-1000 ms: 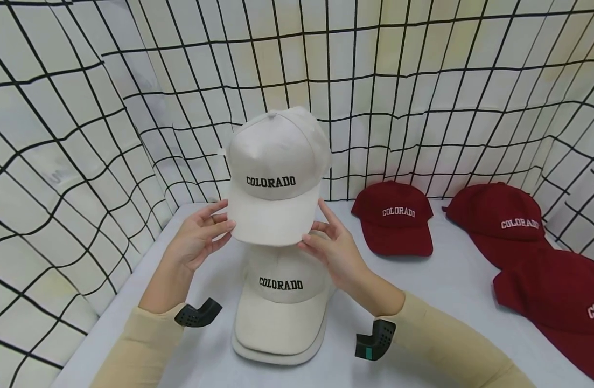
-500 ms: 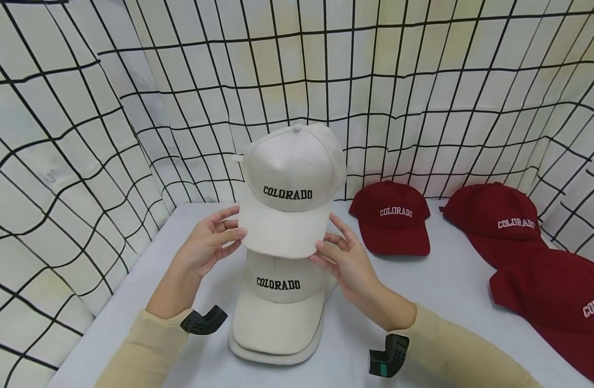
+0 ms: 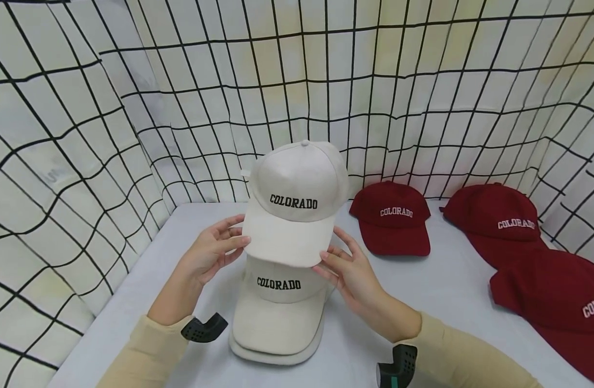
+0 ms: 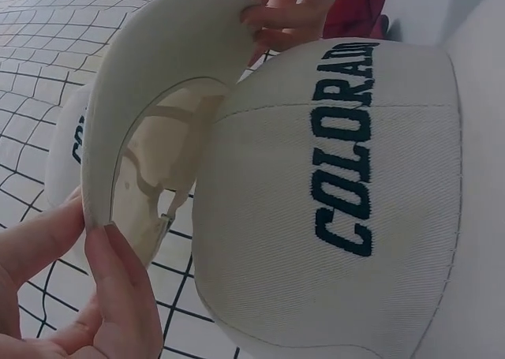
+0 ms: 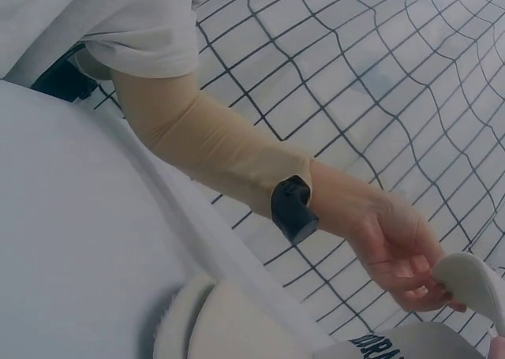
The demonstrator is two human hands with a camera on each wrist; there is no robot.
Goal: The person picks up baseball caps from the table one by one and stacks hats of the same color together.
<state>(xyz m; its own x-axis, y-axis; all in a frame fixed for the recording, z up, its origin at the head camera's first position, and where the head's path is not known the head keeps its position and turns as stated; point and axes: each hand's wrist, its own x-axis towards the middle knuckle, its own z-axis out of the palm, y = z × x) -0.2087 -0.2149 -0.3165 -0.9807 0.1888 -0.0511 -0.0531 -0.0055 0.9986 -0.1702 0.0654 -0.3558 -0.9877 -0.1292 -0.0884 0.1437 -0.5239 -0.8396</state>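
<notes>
A white baseball cap (image 3: 297, 188) with black COLORADO lettering is held by its brim between both hands. My left hand (image 3: 214, 250) pinches the brim's left edge between thumb and fingers; my right hand (image 3: 355, 272) pinches the right edge. Directly below stands a stack of white caps (image 3: 279, 323), brims toward me, its crown partly hidden by the held cap. In the left wrist view the held cap's brim (image 4: 170, 39) shows its underside, with the hollow crown tilted above the stacked cap (image 4: 331, 193). The right wrist view catches the left hand (image 5: 402, 248) on the brim (image 5: 473, 284).
On the right of the white table (image 3: 204, 366) sit dark red COLORADO caps: one at the back (image 3: 391, 218), one beside it (image 3: 495, 221), and one nearer (image 3: 558, 307), cut off by the frame. White walls with a black grid (image 3: 297, 70) enclose the table.
Both hands have lowered the held white cap and shifted it to the right, bringing it closer over the stack. The stack and red caps have stayed put.
</notes>
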